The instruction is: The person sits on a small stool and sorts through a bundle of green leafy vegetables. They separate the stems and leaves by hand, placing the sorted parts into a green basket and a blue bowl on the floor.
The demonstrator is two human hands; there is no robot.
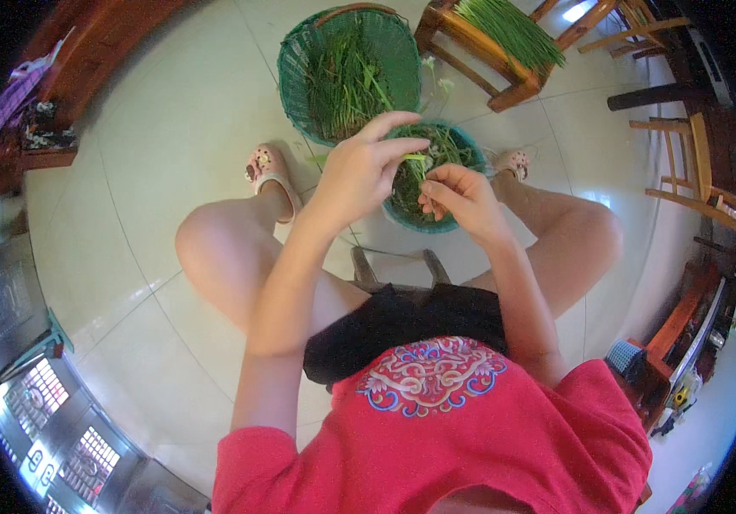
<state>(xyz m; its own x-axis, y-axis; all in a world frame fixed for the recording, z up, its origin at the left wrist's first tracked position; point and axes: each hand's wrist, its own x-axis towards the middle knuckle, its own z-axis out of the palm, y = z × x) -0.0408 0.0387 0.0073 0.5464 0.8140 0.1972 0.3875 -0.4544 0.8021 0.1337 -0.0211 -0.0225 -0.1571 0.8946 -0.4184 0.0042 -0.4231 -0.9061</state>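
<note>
My left hand (366, 167) is raised over the near side of a small teal basket (387, 208), its thumb and forefinger spread apart. A thin green chive stalk (417, 158) comes out beneath the thumb, seemingly held by the lower fingers, which are partly hidden. Just to the right, my right hand (464, 199) pinches the drooping green end of the chives between thumb and curled fingers. Loose green trimmings (445, 146) lie in the small basket under both hands. Beyond it, a larger green basket (297, 94) holds a heap of long green stalks (346, 81).
A wooden stool (505, 96) at the far right bears a neat bundle of green chives (513, 32). My knees flank the small basket. Wooden chairs (700, 163) line the right side, and dark wooden furniture (85, 64) stands at the left. Pale tiles (141, 206) cover the floor.
</note>
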